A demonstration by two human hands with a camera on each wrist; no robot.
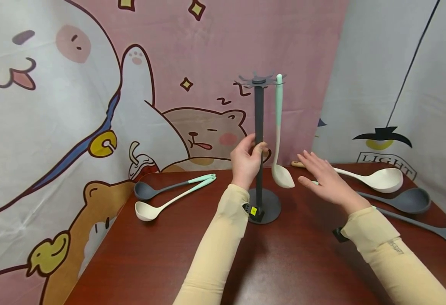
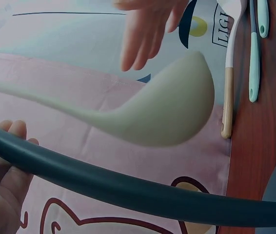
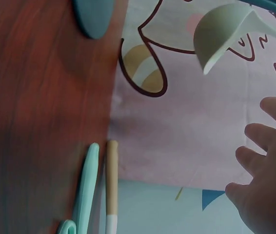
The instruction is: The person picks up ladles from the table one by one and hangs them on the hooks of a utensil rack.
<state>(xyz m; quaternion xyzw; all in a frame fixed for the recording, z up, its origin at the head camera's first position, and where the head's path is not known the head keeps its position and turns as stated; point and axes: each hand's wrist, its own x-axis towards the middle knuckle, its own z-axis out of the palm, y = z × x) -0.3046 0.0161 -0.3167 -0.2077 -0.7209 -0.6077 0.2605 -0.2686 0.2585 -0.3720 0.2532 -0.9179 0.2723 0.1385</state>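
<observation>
My left hand (image 1: 245,163) grips the dark grey pole of a utensil stand (image 1: 259,116), about midway up, thumb and fingers curled round it. From the stand's hooked top hangs a white ladle (image 1: 282,176) with a mint-green handle, bowl down and clear of the table. To the right of that bowl, my right hand (image 1: 327,181) hovers with spread, nearly straight fingers and holds nothing. In the right wrist view, a gap shows between these fingers (image 3: 257,134) and the ladle's bowl (image 3: 221,34).
On the left of the brown table (image 1: 162,258) lie a grey ladle (image 1: 144,191) and a white ladle (image 1: 146,211), both mint-handled. At the right lie a white ladle (image 1: 387,181) with a wooden handle and two grey ladles (image 1: 413,200). A cartoon cloth (image 1: 215,51) hangs behind.
</observation>
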